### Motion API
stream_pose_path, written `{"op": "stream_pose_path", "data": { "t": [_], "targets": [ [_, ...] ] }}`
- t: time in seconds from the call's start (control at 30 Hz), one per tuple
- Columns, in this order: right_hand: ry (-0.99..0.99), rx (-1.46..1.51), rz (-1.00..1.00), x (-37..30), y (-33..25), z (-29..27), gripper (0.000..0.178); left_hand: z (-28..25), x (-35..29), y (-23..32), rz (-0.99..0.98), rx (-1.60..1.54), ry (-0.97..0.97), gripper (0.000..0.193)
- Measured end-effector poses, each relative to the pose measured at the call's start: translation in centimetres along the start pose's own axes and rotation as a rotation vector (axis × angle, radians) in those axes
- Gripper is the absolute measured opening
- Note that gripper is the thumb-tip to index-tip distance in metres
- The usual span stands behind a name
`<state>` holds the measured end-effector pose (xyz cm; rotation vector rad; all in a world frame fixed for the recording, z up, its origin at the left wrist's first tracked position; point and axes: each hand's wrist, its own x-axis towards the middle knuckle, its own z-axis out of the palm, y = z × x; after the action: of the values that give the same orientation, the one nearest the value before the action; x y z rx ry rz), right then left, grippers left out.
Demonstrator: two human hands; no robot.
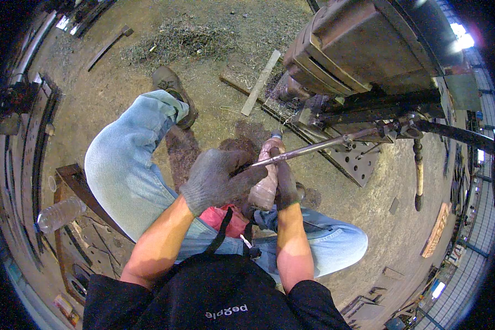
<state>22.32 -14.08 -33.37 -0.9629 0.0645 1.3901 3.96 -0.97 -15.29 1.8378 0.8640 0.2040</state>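
Observation:
My left hand (220, 177), in a grey knit glove, is closed round the near end of a long metal rod (313, 148). From there the rod runs right to a joint on the rusty machine. My right hand (286, 184), in a darker, stained glove, grips the right side of a cloudy, brown-smeared plastic bottle (265, 187). The bottle stands tilted between my hands, its narrow neck pointing away from me. The rod passes across the bottle's upper part, close to my right fingertips. My right palm is hidden.
A big rusty machine (346, 49) stands at the far right, with a perforated metal plate (363, 162) below it. A flat strip (261, 82) and a hammer (110, 47) lie on the floor. To the left are a clear plastic bottle (60, 214) and metal bars.

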Motion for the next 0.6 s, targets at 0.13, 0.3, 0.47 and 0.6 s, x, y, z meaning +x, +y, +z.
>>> {"op": "stream_pose_path", "data": {
  "t": [0.13,0.3,0.47,0.6],
  "targets": [
    [0.087,-0.315,0.035,-0.4,-0.5,0.9,0.044,-0.1,-0.1,0.0,-0.031,0.003,-0.031,0.037],
    [0.028,-0.04,0.027,-0.3,-0.5,0.6,0.033,0.3,0.0,-0.3,0.0,-0.034,0.004,0.048],
    [0.01,0.069,0.005,-0.2,-0.3,1.2,0.041,-0.2,0.1,0.0,-0.037,0.063,-0.036,0.046],
    [0.076,-0.062,0.022,-0.7,-0.3,1.0,0.041,0.0,0.1,0.0,-0.012,0.027,-0.025,0.046]
  ]
}}
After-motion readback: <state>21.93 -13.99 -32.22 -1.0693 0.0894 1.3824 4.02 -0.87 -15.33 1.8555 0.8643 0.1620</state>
